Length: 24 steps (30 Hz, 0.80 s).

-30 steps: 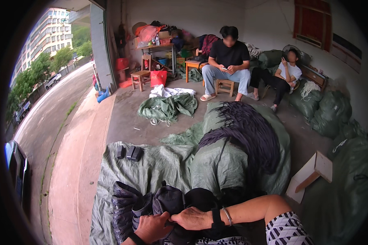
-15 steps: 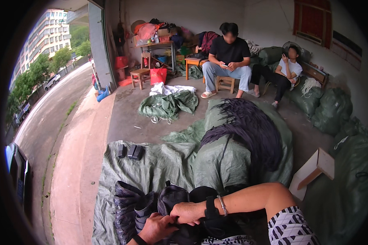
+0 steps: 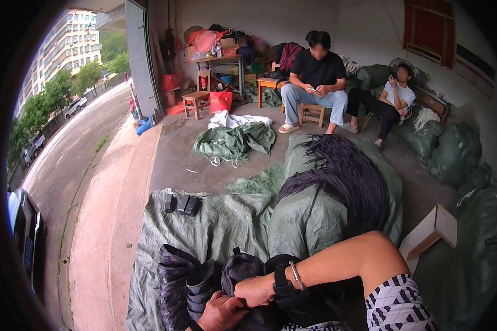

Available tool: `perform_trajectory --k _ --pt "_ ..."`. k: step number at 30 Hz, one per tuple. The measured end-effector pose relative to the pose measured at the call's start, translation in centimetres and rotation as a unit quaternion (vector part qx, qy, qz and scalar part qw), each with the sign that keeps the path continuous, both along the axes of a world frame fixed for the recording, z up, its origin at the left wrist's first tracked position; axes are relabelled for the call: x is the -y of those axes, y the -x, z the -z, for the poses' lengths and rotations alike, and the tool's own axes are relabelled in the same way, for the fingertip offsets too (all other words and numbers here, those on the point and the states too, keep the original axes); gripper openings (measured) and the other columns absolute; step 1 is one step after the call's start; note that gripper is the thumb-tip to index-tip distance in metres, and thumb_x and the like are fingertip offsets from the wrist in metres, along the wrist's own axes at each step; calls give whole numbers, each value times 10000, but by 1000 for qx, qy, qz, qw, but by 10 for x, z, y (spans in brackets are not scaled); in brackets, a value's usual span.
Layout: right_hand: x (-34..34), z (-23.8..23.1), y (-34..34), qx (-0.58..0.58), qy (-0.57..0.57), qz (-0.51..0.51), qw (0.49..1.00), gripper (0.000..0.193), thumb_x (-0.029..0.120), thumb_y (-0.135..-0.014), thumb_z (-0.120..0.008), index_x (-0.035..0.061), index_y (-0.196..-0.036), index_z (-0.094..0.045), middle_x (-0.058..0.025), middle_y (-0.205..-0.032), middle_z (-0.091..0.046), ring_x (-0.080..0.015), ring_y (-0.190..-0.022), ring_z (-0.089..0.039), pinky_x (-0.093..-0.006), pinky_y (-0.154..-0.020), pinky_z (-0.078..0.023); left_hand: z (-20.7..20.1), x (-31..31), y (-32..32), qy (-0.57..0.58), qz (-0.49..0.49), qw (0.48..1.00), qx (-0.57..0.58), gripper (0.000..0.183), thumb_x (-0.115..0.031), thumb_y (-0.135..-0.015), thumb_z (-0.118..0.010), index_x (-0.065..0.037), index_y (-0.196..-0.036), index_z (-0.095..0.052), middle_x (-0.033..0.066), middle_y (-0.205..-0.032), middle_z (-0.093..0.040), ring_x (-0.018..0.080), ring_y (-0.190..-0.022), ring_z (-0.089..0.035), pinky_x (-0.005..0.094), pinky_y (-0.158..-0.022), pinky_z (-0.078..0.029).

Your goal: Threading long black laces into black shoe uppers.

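Side by side, my left hand (image 3: 222, 312) and my right hand (image 3: 255, 291) meet low in the view, fingers closed on a dark mesh piece (image 3: 243, 269) that looks like a shoe upper with a small loop at its top. What lies between the fingertips is hidden. Just left of it, nested stacks of similar dark uppers (image 3: 176, 284) lie on a green woven sheet (image 3: 215, 226). My right forearm crosses from the right, with a black band and a bracelet at the wrist. More dark material lies under that forearm, partly hidden.
Ahead stands a bulging green sack (image 3: 306, 220) with a bundle of dark strips (image 3: 348, 182) draped over it. Two small black blocks (image 3: 189, 205) rest on the sheet. A cardboard piece (image 3: 436, 229) is at right. Two people (image 3: 317, 71) sit behind; a road runs along the left.
The whole scene has shifted slightly right in the view. Both hands stay together at the dark piece, with the left one a little lower and nearer the right.
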State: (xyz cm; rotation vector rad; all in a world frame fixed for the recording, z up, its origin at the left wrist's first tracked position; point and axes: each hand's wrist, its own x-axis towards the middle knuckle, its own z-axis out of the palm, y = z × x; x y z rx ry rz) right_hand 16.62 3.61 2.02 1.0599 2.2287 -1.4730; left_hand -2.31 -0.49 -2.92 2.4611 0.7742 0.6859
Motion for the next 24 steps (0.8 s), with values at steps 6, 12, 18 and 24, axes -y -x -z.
perform_trajectory --k 6,12,18,24 --pt "10 0 -12 -62 -235 -101 965 174 178 -783 -612 75 -922 -635 -154 -837 -658 -345 -884 -640 -448 -723 -491 12 3 0 -63 -29 997 44 292 -181 -655 -816 -133 -787 -559 14 -643 -594 219 -608 -604 391 -797 -459" --pt "13 3 -19 -95 -273 -94 953 152 175 -785 -609 73 -898 -621 -133 -755 -648 -328 -807 -657 -439 -667 -500 8 3 -3 -75 -35 996 32 291 -179 -652 -813 -123 -784 -560 25 -655 -600 224 -613 -606 404 -807 -468" --pt "-11 -8 -32 -97 -594 -195 775 129 125 -723 -591 24 -752 -516 -111 -564 -568 -260 -566 -651 -335 -461 -479 4 9 -7 -44 -73 996 35 280 -178 -665 -806 -114 -812 -577 36 -658 -598 250 -630 -612 400 -807 -479" --pt "-8 -48 -44 -157 -623 -40 765 145 77 -750 -586 45 -793 -451 -66 -552 -512 -250 -523 -612 -342 -426 -457 -30 17 -20 235 -182 941 161 273 -155 -791 -736 -45 -1015 -623 52 -711 -586 196 -672 -599 321 -770 -462"
